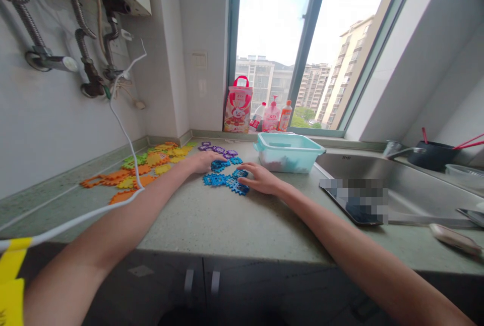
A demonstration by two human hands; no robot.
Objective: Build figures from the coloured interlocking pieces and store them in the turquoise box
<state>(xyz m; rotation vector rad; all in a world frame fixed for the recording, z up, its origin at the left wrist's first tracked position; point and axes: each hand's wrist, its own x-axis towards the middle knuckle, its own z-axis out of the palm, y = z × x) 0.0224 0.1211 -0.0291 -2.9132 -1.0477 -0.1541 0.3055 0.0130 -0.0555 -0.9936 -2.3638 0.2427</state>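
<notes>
Several blue foam puzzle tiles [223, 179] lie on the green speckled countertop [227, 220] between my two hands. My left hand [204, 161] rests on the tiles' far left side, its fingers curled over a blue piece. On the right side of the pile, my right hand [261, 178] lies flat with fingers stretched onto the tiles. Purple tiles [217, 149] lie just behind the blue ones. Orange, yellow and green tiles [139, 170] are spread out to the left along the wall.
A teal plastic tub [288, 151] stands behind my right hand. A phone [353, 205] lies at the edge of the steel sink [408, 184]. A red bag [238, 105] and bottles [273, 115] stand on the window sill. A white cable [124, 134] hangs across the left.
</notes>
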